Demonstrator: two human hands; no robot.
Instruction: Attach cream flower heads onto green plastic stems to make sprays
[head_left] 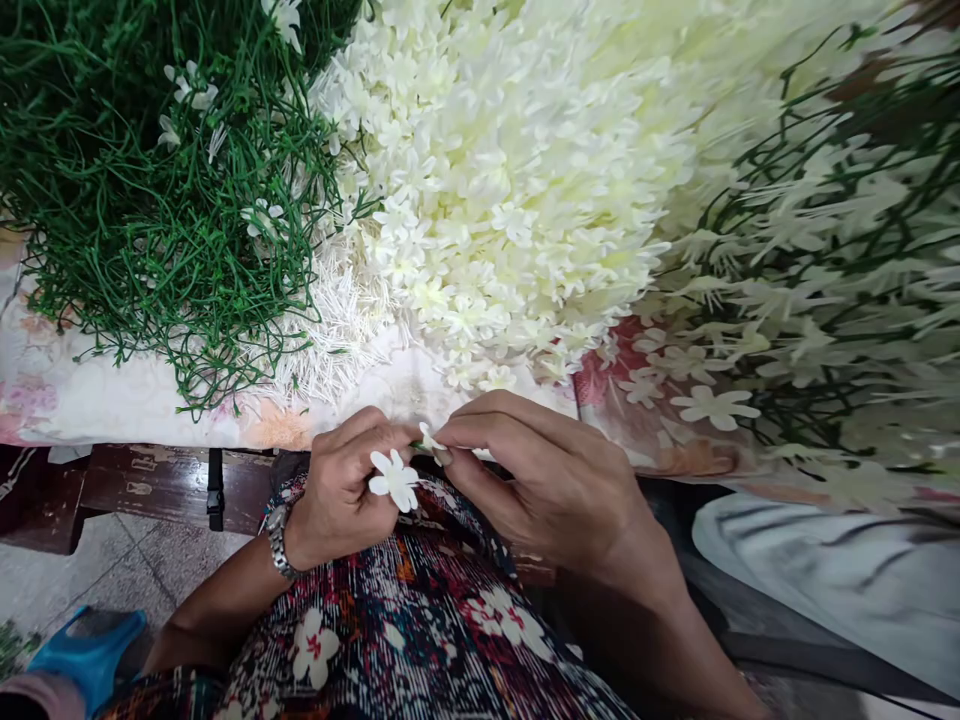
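Note:
My left hand (345, 485) is curled shut over my lap, holding a small white artificial flower (395, 480) between its fingers. My right hand (540, 470) pinches a second small white flower piece (430, 439) at its fingertips, touching the left hand's fingertips. Both hands hover just in front of the table edge. A metal watch (279, 542) sits on my left wrist.
On the cloth-covered table (112, 400) lie a heap of green plastic stems (150, 200), a big pile of loose white flowers (510, 180), white stamen pieces (337, 330), and assembled flower sprigs (825, 300) at right. A blue shoe (82, 655) is on the floor.

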